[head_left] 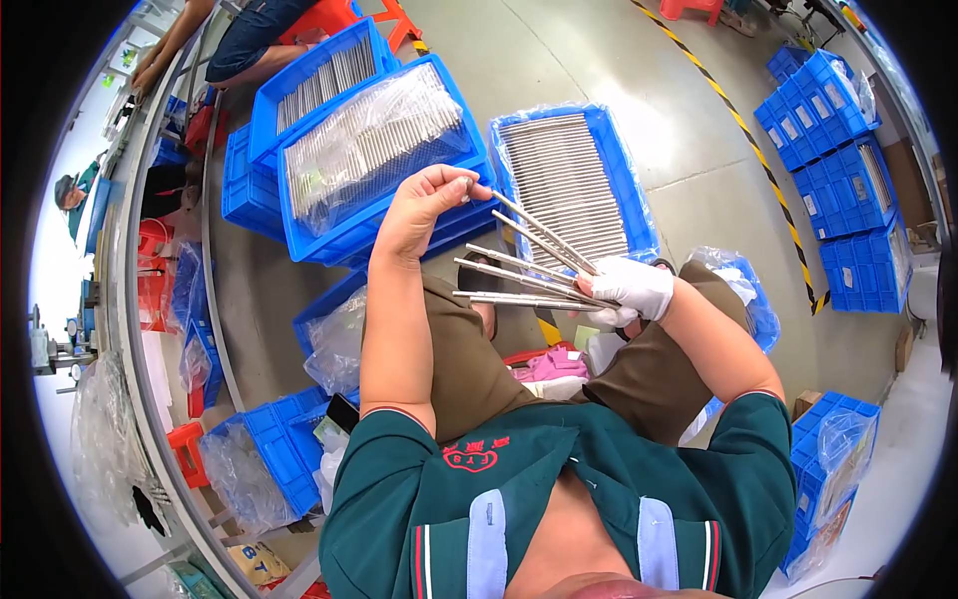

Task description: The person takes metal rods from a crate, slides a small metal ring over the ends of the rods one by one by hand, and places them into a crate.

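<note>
My right hand [639, 288], in a white glove, is closed round the near ends of several thin metal rods [527, 299]. They fan out to the left over my lap, with narrow grooves along their lengths. My bare left hand [414, 215] is raised to the left, thumb and fingers pinched at the far tip of the uppermost rod [544, 232]. Just beyond the rods, a blue bin [631, 195] lined with clear plastic holds rows of similar rods. Left of it, another blue bin [469, 105] contains more rods, partly under a clear plastic sheet.
Stacked blue crates [848, 185] stand at the right, past yellow-black floor tape [743, 125]. A metal-framed bench [150, 329] runs along the left, near plastic-wrapped blue bins [274, 449]. Pink cloth [552, 366] lies between my knees. Another person's arm [172, 45] shows at upper left.
</note>
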A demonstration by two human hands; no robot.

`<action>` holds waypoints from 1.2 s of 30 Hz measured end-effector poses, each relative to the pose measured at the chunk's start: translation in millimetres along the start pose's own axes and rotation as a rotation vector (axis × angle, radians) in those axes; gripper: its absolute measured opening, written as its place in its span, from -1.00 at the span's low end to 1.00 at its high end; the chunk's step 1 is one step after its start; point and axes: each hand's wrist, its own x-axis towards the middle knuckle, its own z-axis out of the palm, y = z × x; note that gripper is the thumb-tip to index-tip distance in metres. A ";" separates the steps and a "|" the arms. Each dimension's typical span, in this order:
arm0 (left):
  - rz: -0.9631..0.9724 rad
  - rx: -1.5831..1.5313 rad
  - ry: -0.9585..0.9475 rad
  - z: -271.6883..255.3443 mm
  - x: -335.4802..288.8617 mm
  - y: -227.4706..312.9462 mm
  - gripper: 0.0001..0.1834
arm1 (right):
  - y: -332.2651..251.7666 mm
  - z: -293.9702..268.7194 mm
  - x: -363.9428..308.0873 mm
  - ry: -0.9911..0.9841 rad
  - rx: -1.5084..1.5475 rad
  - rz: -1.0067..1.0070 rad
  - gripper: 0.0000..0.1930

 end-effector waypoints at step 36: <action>0.006 -0.570 0.026 62.2 8.5 -32.1 -0.74 | 8.0 -1.1 16.2 0.781 -1.201 -0.099 -0.62</action>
